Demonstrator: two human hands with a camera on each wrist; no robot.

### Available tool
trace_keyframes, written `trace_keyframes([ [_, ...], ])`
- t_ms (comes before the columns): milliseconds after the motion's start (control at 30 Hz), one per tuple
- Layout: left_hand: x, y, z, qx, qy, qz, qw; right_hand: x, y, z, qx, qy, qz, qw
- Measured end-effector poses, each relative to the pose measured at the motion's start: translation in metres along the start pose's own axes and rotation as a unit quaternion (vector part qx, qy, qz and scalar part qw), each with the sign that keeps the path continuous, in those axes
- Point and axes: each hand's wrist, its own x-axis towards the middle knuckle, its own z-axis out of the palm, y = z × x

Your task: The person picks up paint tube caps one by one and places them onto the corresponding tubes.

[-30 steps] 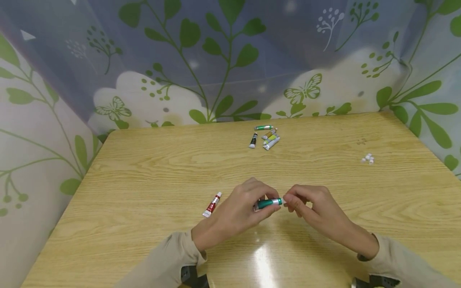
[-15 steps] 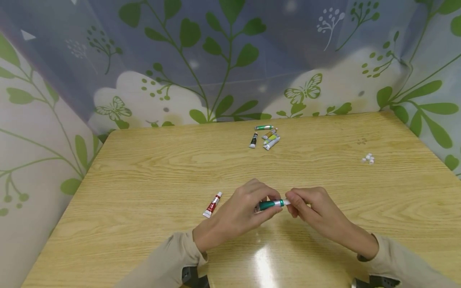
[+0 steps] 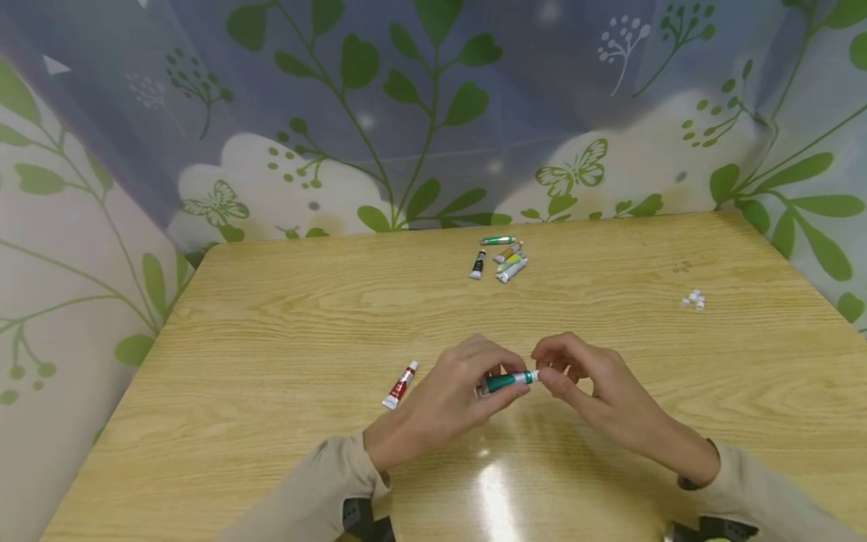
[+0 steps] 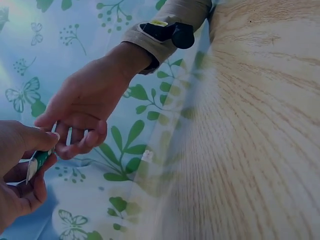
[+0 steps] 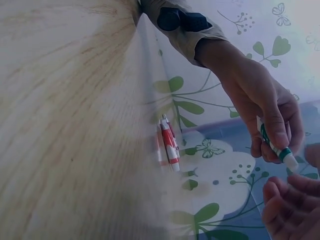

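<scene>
In the head view my left hand pinches a green-and-silver paint tube between thumb and fingers, its capped end pointing right. A white cap sits on the tube's end in the right wrist view. My right hand is just beside that cap, fingers parted and loosely bent, with the thumb tip right at it in the head view. Seen from the left wrist, the right hand holds nothing. A red paint tube lies on the table left of my left hand.
Several paint tubes lie at the back of the wooden table: a green one, a black one and a small pile with a silver tube. Several small white caps lie at the right. A patterned curtain hangs behind.
My right hand's fingers, pinching at the cap before, have spread apart and lifted slightly from it. My left hand keeps its grip on the green tube almost in place.
</scene>
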Motion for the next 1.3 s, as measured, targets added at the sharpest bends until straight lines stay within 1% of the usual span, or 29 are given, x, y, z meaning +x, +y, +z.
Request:
trace_keyframes([
  [167,0.0005,0.0001,-0.0029,0.011,0.004,-0.009,0.9999,-0.0009,0.0018,-0.0008,-0.008,0.012,-0.031,0.9994],
  [333,0.0008,-0.0013,-0.0019,0.012,0.007,0.0,0.9999,-0.0013,0.0046,0.0003,-0.029,0.026,-0.059,0.9975],
  [433,0.0006,-0.002,-0.0016,0.014,0.011,0.005,0.9998,-0.0011,0.006,0.0008,-0.033,0.028,-0.066,0.9969],
  [633,0.0006,-0.001,-0.0026,0.019,0.01,0.011,0.9997,-0.0017,0.0063,0.0009,-0.021,0.013,-0.058,0.998],
  [800,0.0003,-0.0005,-0.0031,0.019,0.009,0.015,0.9997,-0.0027,0.0039,0.0008,-0.023,0.002,-0.025,0.9994],
  [933,0.0001,-0.0009,-0.0026,0.02,0.011,0.01,0.9997,-0.0022,0.0022,0.0003,-0.026,0.006,-0.015,0.9995],
  [1033,-0.0002,-0.0011,-0.0025,0.02,0.01,0.002,0.9998,-0.0012,0.0015,-0.0008,-0.032,0.016,-0.027,0.999],
  [1133,-0.0003,-0.0009,-0.0025,0.019,0.009,-0.004,0.9998,-0.001,0.0014,-0.0016,-0.031,0.014,-0.038,0.9987],
  [1300,0.0002,-0.001,-0.0026,0.023,0.009,0.005,0.9997,-0.0006,0.005,0.0015,-0.02,0.024,-0.078,0.9964],
])
